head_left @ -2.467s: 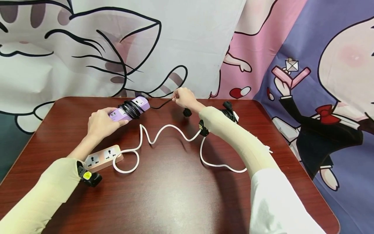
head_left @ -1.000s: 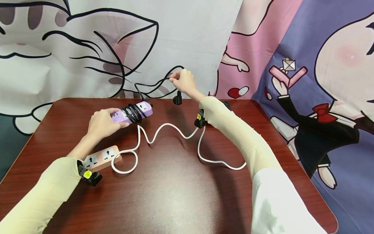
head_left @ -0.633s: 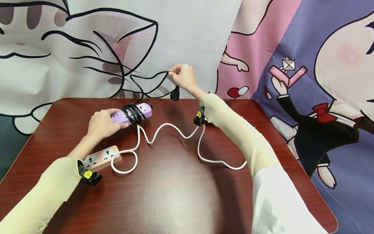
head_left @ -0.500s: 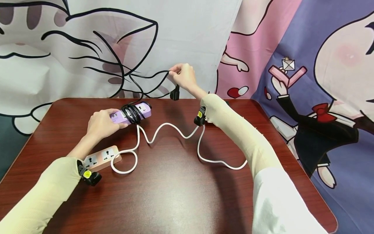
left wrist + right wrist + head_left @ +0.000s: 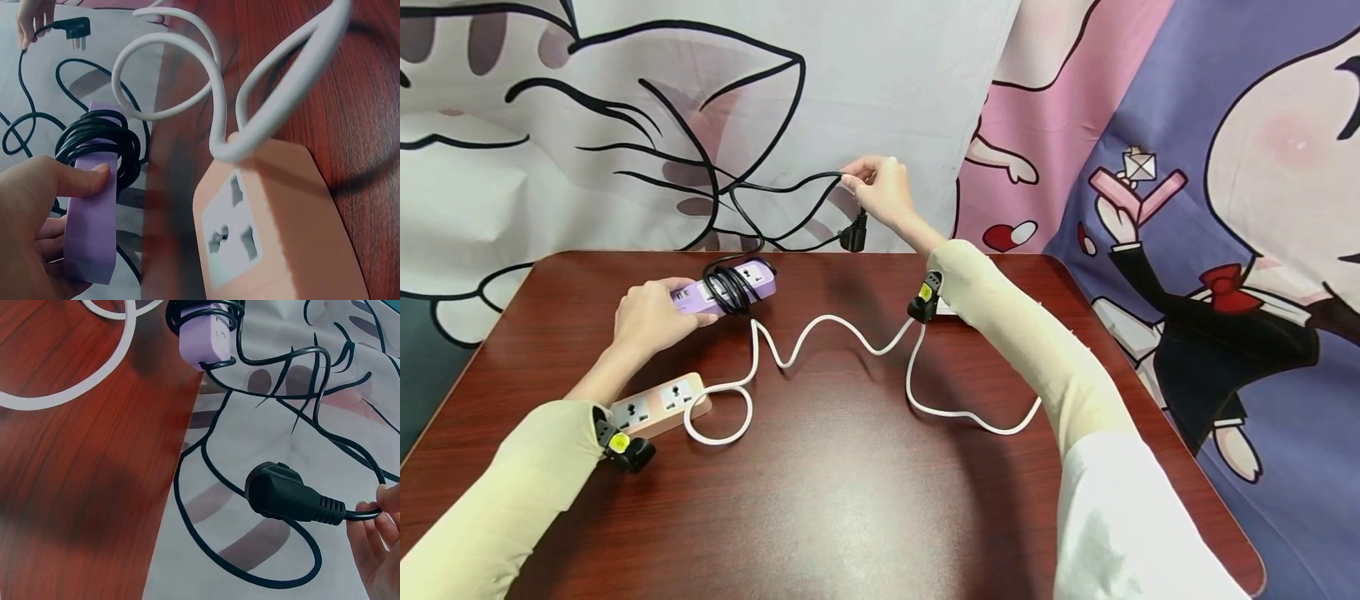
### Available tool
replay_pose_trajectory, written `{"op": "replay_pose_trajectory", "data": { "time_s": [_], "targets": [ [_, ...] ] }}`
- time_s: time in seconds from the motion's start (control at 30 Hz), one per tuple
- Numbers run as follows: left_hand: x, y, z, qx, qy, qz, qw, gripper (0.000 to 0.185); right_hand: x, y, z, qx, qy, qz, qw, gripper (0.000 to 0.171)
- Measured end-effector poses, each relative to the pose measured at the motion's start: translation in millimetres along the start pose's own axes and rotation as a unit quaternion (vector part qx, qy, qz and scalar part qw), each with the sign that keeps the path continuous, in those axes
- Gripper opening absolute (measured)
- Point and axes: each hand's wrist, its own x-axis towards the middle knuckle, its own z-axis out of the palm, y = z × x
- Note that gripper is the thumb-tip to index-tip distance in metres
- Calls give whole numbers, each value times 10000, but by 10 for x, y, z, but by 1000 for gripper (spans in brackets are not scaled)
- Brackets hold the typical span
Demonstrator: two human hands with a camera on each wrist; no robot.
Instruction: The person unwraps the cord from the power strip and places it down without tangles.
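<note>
Head: brown table [image 5: 760, 517], cartoon-printed backdrop [image 5: 895, 100]

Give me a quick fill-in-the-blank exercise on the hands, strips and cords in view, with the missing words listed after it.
1. The left hand grips the purple power strip, which has a ____ cable wound around it.
2. The right hand pinches that cable close to the ____ at its end.
3. The cord looping beside the orange power strip is coloured ____.

Missing words: black; plug; white.
</note>
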Motion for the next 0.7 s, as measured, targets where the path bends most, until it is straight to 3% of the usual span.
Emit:
{"op": "replay_pose_trajectory", "data": {
  "time_s": [0.7],
  "targets": [
    [30, -183, 67, 64, -60, -525, 9986, 63, 18, 217, -154, 317, -203, -288, 9989, 15]
  ]
}}
